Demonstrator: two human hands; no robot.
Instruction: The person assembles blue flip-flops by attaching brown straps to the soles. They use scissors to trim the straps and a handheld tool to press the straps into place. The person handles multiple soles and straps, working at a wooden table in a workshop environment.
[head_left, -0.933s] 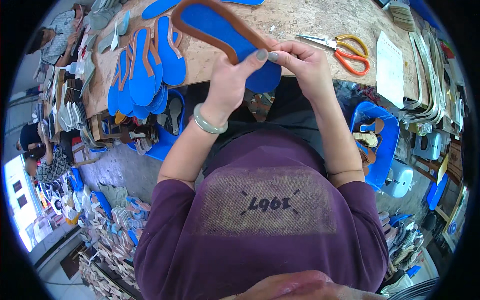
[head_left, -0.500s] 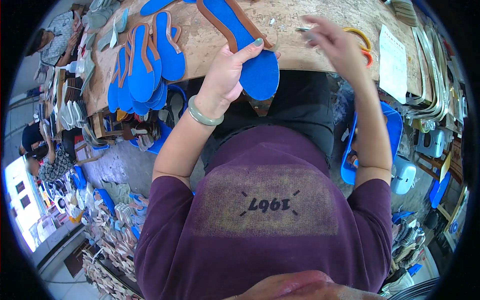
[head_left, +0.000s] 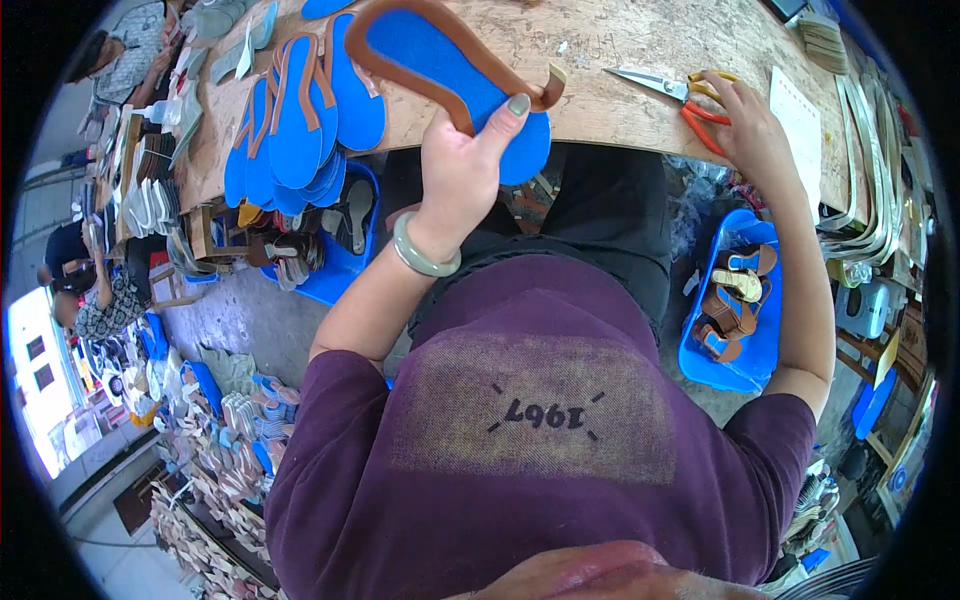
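Observation:
In my left hand (head_left: 465, 165), closed with the thumb on top, is a blue shoe insole (head_left: 525, 150) held above the table's near edge. A brown strip (head_left: 402, 82) runs around the front part of its rim, and the strip's loose end curls up just past my thumb. My right hand (head_left: 757, 135) is at the handles of a pair of scissors (head_left: 655, 82), its fingers bent around the yellow and red loops. The scissors lie on the table, slightly spread, with the blades pointing left. Parts of the right fingers are hidden behind the handle.
Several blue insoles with brown strips (head_left: 297, 130) lie overlapping at the table's left edge. A paper sheet (head_left: 792, 120) and curved strips (head_left: 872, 150) occupy the right side. Below the worn wooden table (head_left: 620, 35), a blue bin (head_left: 735, 372) holds sandals. Other people sit at far left.
My right hand has moved right and down onto the scissors' handles. The left hand has tilted the insole, swinging its far end left, and the strip's curled end now shows.

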